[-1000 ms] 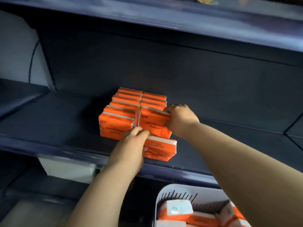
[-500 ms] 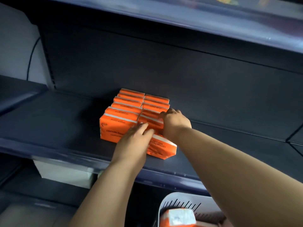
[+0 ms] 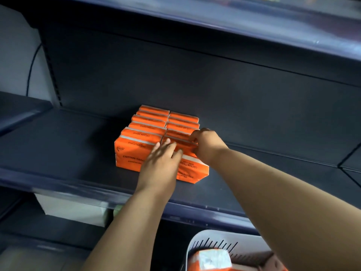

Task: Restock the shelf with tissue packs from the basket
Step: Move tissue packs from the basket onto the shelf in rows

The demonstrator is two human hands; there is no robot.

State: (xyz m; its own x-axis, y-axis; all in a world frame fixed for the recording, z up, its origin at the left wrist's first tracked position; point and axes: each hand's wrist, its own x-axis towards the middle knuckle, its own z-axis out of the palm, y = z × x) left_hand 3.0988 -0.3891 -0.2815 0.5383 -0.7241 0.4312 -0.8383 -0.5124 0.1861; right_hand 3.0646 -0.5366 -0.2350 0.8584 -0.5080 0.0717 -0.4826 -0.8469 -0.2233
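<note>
**Head view: seating a tissue pack at the front of the right row on the shelf.**

Your right grip [image 3: 205, 142] has its fingers curled over the top edge of the leaning pack [image 3: 186, 146] at the front of the right row. Your left grip [image 3: 162, 163] lies with fingers straight and blurred against that pack's face, holding nothing. An askew pack [image 3: 195, 170] lies just in front, near the lip of the shelf [image 3: 58, 153], and the standing rows [image 3: 150, 122] sit behind. Spare packs [image 3: 211, 260] wait in the white basket [image 3: 197, 239] below. To do this well, press the leaning pack upright and flush against its neighbours, using your flat left palm as a stop, before you stand the askew one. Squeeze lightly, because the soft wrappers will likely crumple.
</note>
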